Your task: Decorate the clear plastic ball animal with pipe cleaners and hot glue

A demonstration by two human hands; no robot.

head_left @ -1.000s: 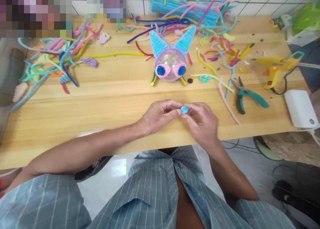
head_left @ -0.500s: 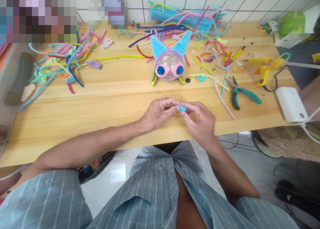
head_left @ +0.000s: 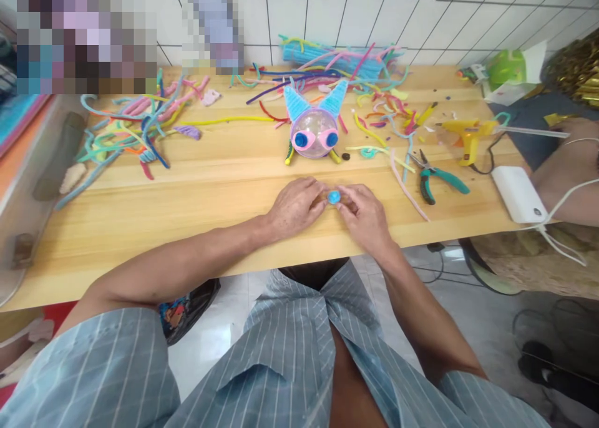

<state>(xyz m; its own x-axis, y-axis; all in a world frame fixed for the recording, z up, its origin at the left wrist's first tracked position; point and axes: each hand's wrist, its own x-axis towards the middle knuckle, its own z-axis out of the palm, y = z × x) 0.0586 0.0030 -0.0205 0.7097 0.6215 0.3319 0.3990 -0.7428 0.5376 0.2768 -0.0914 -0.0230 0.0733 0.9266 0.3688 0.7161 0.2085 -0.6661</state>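
Note:
Between my fingertips, near the table's front edge, is a small round light-blue coil (head_left: 334,197), which looks like wound pipe cleaner. My left hand (head_left: 298,208) pinches it from the left side. My right hand (head_left: 365,216) grips its right side with thumb and forefinger. Just beyond my hands stands a clear ball figure (head_left: 314,133) with pointed blue ears, pink-rimmed dark-blue eyes and yellow-tipped feet. A small dark ring (head_left: 345,156) lies by its foot.
Loose pipe cleaners (head_left: 145,128) lie in a tangle at left, with a blue bundle (head_left: 332,60) by the tiled wall. Teal-handled pliers (head_left: 442,179), a yellow glue gun (head_left: 469,138) and a white power bank (head_left: 519,194) with cables sit at right.
The blue coil has turned so its round face now shows upward between my fingers. My hands stay close together; the whole view has shifted slightly.

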